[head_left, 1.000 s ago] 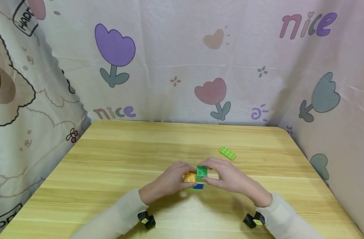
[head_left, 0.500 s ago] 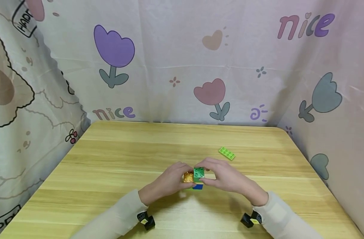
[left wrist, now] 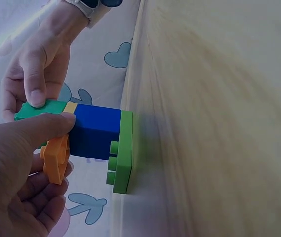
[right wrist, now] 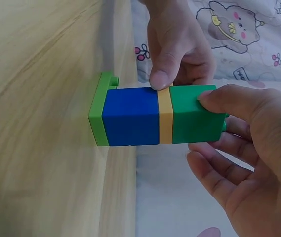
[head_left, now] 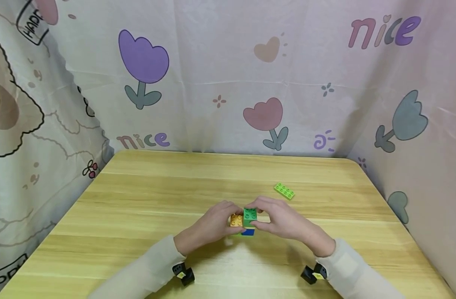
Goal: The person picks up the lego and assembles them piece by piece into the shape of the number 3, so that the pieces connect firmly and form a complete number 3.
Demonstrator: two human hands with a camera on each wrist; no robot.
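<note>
A small stack of toy building bricks stands on the table between the two hands. At its base is a lime green plate (left wrist: 124, 158), with a blue brick (right wrist: 131, 116) on one end of it. Across the blue brick's top lies a thin orange plate (head_left: 236, 220), overhanging to the left. My left hand (head_left: 214, 224) pinches this orange plate between thumb and fingers. A green brick (head_left: 250, 216) sits on the orange plate's right end, lined up over the blue one. My right hand (head_left: 287, 220) pinches the green brick, thumb on its near side.
Behind the right hand, a loose lime green plate (head_left: 284, 191) lies on the wooden table (head_left: 175, 178). A printed cloth (head_left: 213, 62) hangs at the table's back and sides. Each sleeve carries a small black wrist camera.
The right hand has shifted slightly left with the green brick, bringing it closer over the orange plate's end. The left hand keeps nearly the same place and hold.
</note>
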